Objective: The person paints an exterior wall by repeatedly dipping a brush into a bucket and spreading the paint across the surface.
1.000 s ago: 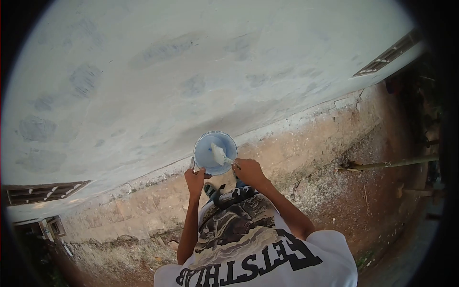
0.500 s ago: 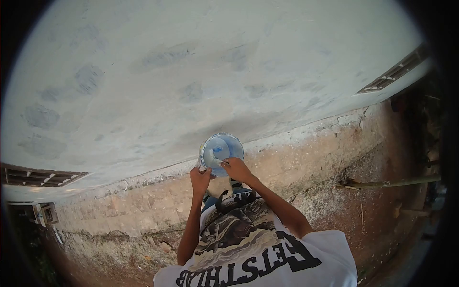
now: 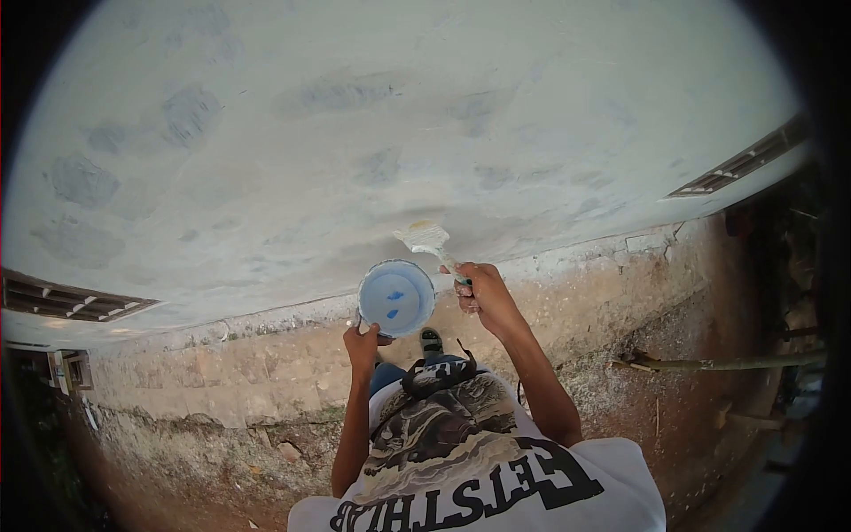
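My left hand (image 3: 363, 343) grips the lower left rim of a paint bucket (image 3: 418, 315), pale blue-white inside with two darker blue spots at the bottom. In my right hand (image 3: 480, 294) is a paintbrush (image 3: 424, 238), held closed around its handle. Its wide bristles are coated in whitish paint and point up and left, above the bucket's upper right rim. Behind the brush stands the pale wall (image 3: 532, 106), marked with greyish-blue patches.
Slatted vents (image 3: 71, 297) sit low in the wall at left, with another vent (image 3: 745, 155) at right. A rough plinth (image 3: 222, 381) runs along the wall's foot. At right a wooden pole (image 3: 736, 362) lies over brown soil. My sandalled foot (image 3: 431, 340) shows below the bucket.
My right hand has lifted the paintbrush out of the bucket and moved it up and right. The bucket in my left hand has shifted slightly left and down.
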The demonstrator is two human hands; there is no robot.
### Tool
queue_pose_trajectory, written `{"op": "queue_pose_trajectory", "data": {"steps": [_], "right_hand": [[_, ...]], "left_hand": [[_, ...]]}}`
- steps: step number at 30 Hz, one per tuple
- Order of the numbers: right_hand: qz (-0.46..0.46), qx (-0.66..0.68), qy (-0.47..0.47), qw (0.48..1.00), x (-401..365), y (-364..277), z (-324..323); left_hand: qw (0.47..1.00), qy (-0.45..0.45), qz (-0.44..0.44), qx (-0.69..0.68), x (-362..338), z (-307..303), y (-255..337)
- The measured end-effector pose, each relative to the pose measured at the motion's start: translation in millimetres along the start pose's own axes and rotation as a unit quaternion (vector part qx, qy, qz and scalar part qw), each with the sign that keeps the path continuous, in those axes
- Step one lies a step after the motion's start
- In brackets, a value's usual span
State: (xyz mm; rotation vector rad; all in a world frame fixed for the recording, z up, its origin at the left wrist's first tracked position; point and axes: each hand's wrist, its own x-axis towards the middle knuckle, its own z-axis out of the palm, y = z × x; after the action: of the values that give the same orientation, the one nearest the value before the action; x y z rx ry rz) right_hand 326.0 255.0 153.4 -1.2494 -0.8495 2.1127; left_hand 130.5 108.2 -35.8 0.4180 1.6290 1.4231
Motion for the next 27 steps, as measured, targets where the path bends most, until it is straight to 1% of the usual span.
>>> {"op": "queue_pose_trajectory", "data": {"steps": [3, 5, 7, 9, 11, 12, 14, 16, 18, 20, 22, 23, 24, 27], "right_hand": [[0.009, -0.02, -0.005, 1.0, 20, -24, 22], [-0.014, 0.017, 0.002, 1.0, 32, -40, 41], [-0.026, 0.022, 0.018, 0.999, 34, -67, 63], [-0.041, 0.031, 0.036, 0.998, 15, -87, 84], [-0.108, -0.008, 0.044, 0.993, -12, -99, 99], [-0.108, -0.01, 0.046, 0.993, -22, -95, 102], [-0.151, 0.02, 0.047, 0.987, -46, -81, 106], [-0.138, 0.035, 0.065, 0.988, -54, -56, 105], [-0.124, 0.05, 0.082, 0.988, -44, -31, 103], [-0.074, 0.052, 0.108, 0.99, -23, -5, 95], [-0.069, 0.055, 0.111, 0.99, 13, 14, 86], [-0.061, 0.057, 0.115, 0.99, 26, 16, 87], [-0.081, 0.064, 0.108, 0.989, 34, 11, 93], [-0.109, 0.079, 0.086, 0.987, 52, -26, 103]], "left_hand": [[1.0, 0.002, -0.014, 0.003, 2, -16, -5], [1.0, 0.008, -0.026, 0.004, 3, -28, -3], [0.999, 0.017, -0.04, 0.003, 1, -41, -2], [1.0, 0.026, -0.004, -0.016, 2, -50, 4], [1.0, 0.023, -0.007, -0.014, 6, -64, 8], [1.0, 0.021, -0.01, -0.009, 7, -71, 9], [1.0, 0.018, -0.01, -0.005, 12, -84, 11], [1.0, 0.017, -0.008, -0.002, 15, -95, 12], [1.0, 0.024, -0.011, -0.013, 17, -105, 14], [1.0, 0.022, -0.005, -0.017, 15, -112, 20], [1.0, 0.018, 0.001, -0.017, 16, -120, 21], [1.0, 0.016, -0.006, -0.007, 19, -126, 16], [1.0, 0.014, -0.013, 0.003, 21, -133, 14], [1.0, 0.022, 0.004, -0.011, 21, -144, 15]]}}
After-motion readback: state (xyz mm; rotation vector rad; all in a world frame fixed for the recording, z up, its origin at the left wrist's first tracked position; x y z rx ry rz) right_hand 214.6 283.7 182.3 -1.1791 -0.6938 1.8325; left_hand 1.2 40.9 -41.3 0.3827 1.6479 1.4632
